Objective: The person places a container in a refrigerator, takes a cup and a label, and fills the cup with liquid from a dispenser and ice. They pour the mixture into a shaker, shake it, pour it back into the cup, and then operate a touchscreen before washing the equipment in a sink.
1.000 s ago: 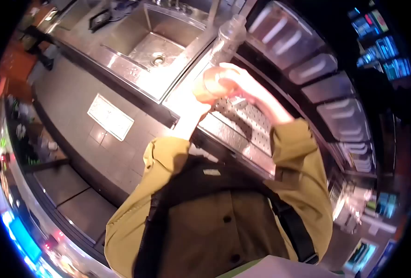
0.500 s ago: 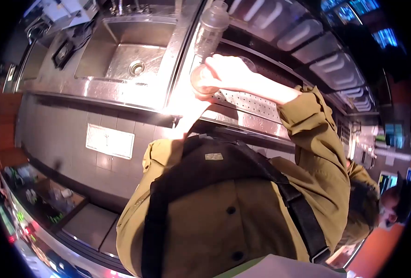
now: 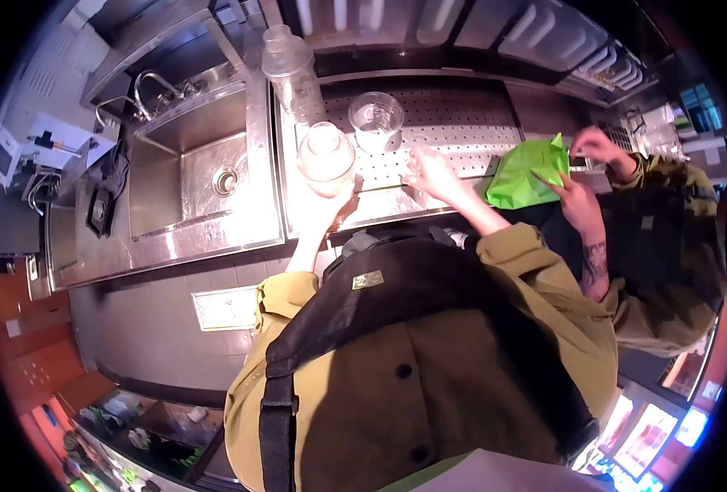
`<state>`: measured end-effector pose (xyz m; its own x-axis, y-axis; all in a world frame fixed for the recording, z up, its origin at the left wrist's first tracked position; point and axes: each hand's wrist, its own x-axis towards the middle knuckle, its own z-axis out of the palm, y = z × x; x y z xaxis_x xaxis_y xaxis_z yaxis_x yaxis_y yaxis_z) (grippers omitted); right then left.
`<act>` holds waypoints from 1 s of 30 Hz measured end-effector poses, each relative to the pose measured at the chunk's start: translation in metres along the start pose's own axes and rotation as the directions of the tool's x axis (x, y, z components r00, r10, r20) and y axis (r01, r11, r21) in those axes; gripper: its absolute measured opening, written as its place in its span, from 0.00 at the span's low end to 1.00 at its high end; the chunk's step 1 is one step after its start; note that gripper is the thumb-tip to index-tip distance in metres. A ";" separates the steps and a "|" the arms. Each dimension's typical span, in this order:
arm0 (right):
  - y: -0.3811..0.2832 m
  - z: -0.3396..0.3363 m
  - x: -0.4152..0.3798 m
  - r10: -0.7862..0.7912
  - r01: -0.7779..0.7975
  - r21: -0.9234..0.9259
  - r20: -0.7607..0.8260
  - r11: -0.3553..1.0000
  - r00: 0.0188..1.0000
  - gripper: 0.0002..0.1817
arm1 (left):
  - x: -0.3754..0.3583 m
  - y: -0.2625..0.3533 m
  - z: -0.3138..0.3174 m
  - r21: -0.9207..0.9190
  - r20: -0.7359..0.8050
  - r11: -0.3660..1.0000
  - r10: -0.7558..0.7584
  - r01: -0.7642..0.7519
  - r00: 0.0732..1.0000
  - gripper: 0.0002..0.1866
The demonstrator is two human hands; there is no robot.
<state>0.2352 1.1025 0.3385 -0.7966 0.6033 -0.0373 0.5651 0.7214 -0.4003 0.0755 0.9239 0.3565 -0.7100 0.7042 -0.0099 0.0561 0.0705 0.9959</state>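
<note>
In my left hand (image 3: 321,211) is a clear shaker (image 3: 327,162) with a domed, narrow-necked top, gripped low around its body. It stands upright or nearly so at the counter's front. My right hand (image 3: 436,176) is apart from it, over the front of the perforated drain tray (image 3: 482,119). Its fingers are curled in, and whatever they hold, if anything, is hidden. A clear cup (image 3: 375,121) stands on the tray between and behind my hands. Behind the held shaker is a second, taller clear shaker (image 3: 291,78).
A steel sink (image 3: 187,176) lies to the left, with a tap (image 3: 146,90) behind it. At the right, a co-worker's tattooed forearm (image 3: 595,266) and both hands reach around a bright green bag (image 3: 528,174). Lidded bins (image 3: 536,29) line the back.
My right hand has left the shaker and moved right. The shaker is now in my left hand alone. The view has turned, showing the co-worker's hands and green bag beside me.
</note>
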 end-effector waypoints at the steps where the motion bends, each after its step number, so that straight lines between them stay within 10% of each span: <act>1: 0.008 0.015 -0.007 0.027 -0.027 -0.008 -0.004 1.000 1.000 0.22 | 0.000 -0.003 0.000 0.061 0.008 0.998 0.032 -0.032 0.999 0.63; 4: 0.010 0.031 -0.026 0.048 -0.041 0.045 -0.157 0.998 0.986 0.25 | 0.010 -0.011 0.001 0.102 0.030 0.946 0.308 -0.309 0.951 0.66; 6: -0.009 -0.003 -0.023 -0.037 0.065 0.050 -0.430 0.997 0.902 0.28 | 0.012 0.019 0.015 0.158 -0.095 0.936 0.331 -0.314 0.939 0.59; 8: -0.050 -0.059 -0.016 -0.089 0.250 0.209 -0.573 0.945 0.815 0.31 | 0.016 0.028 0.004 0.030 0.093 0.970 0.239 -0.243 0.966 0.60; 12: -0.100 -0.080 0.039 -0.162 0.405 0.706 -0.388 0.581 0.908 0.28 | 0.021 0.053 0.004 0.193 0.244 0.947 0.207 -0.257 0.948 0.58; 19: -0.068 -0.076 0.093 0.166 0.282 0.918 -0.336 0.279 0.927 0.21 | 0.068 0.029 0.008 -0.006 0.290 0.929 0.356 -0.371 0.888 0.53; 24: -0.027 -0.049 0.114 0.358 -0.001 0.976 -0.079 0.216 0.931 0.20 | 0.110 0.031 -0.011 0.137 0.537 0.941 0.191 -0.308 0.822 0.53; 30: -0.007 -0.009 0.136 0.442 0.073 0.997 -0.058 -0.017 0.895 0.16 | 0.121 0.070 -0.013 0.421 0.640 0.867 -0.077 -0.266 0.765 0.50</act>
<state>0.1249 1.1827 0.3449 -0.4509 0.8786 -0.1570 -0.2822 -0.3073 -0.9088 -0.0158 1.0052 0.4257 -0.0978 0.9852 -0.1411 0.5330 0.1716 0.8285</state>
